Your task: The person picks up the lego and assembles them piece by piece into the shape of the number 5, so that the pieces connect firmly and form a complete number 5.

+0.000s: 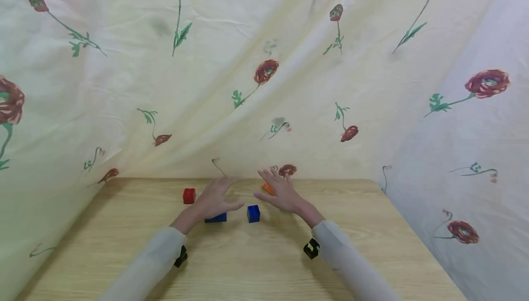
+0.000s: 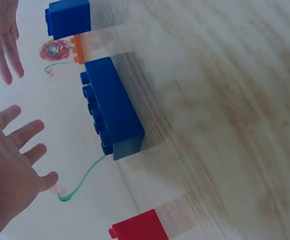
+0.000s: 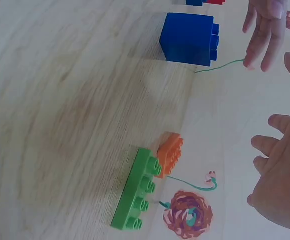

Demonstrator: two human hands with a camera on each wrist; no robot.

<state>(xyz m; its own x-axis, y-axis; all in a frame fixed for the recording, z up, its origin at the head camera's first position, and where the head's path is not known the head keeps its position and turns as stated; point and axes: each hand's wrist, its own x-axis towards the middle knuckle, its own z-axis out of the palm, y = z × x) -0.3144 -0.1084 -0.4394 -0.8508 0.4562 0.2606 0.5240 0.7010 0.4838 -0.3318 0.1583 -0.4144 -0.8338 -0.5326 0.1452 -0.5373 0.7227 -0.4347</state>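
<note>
My left hand [image 1: 212, 197] hovers with fingers spread above a long blue toy brick [image 1: 216, 219], hiding part of it in the head view. The left wrist view shows that brick [image 2: 116, 102] on the table with a row of studs, apart from the hand. To its left stands a red brick [image 1: 189, 196]. Fingers outstretched, my right hand [image 1: 283, 196] is held over the table's back part and overlaps an orange brick [image 1: 268, 189]. A green brick [image 3: 131, 192] lies beside the orange one in the right wrist view. A smaller blue brick [image 1: 253, 214] sits between the hands.
The bricks lie on a light wood-grain table [image 1: 256, 264]. Cream cloth with red flowers [image 1: 215, 76] hangs behind the table and along both sides. Black devices [image 1: 312, 248] are worn at both wrists, under pale sleeves [image 1: 347, 255].
</note>
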